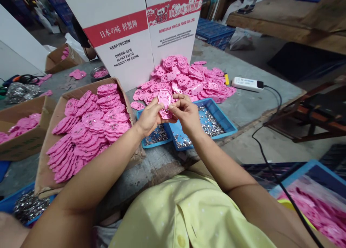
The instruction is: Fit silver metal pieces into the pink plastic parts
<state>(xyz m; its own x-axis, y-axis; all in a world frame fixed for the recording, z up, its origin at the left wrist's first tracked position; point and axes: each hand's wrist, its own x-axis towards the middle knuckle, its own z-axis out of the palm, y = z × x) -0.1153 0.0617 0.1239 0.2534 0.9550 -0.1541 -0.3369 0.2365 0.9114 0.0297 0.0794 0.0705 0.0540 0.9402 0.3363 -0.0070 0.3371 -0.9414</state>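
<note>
A pink plastic piece is held up between my two hands, over the blue trays. My left hand grips its left side, fingers wrapped round the edge. The thumb and forefinger of my right hand press on its right side; anything small between them is too small to make out. Beneath are two blue trays with small silvery metal parts. Behind the hands rises a heap of pink pieces. To the left, a cardboard box holds stacked pink pieces.
A white printed carton stands behind the heap. On the table's right lie a white power strip with a black cable and a yellow tool. More boxes of pink pieces sit left; a blue crate is at lower right.
</note>
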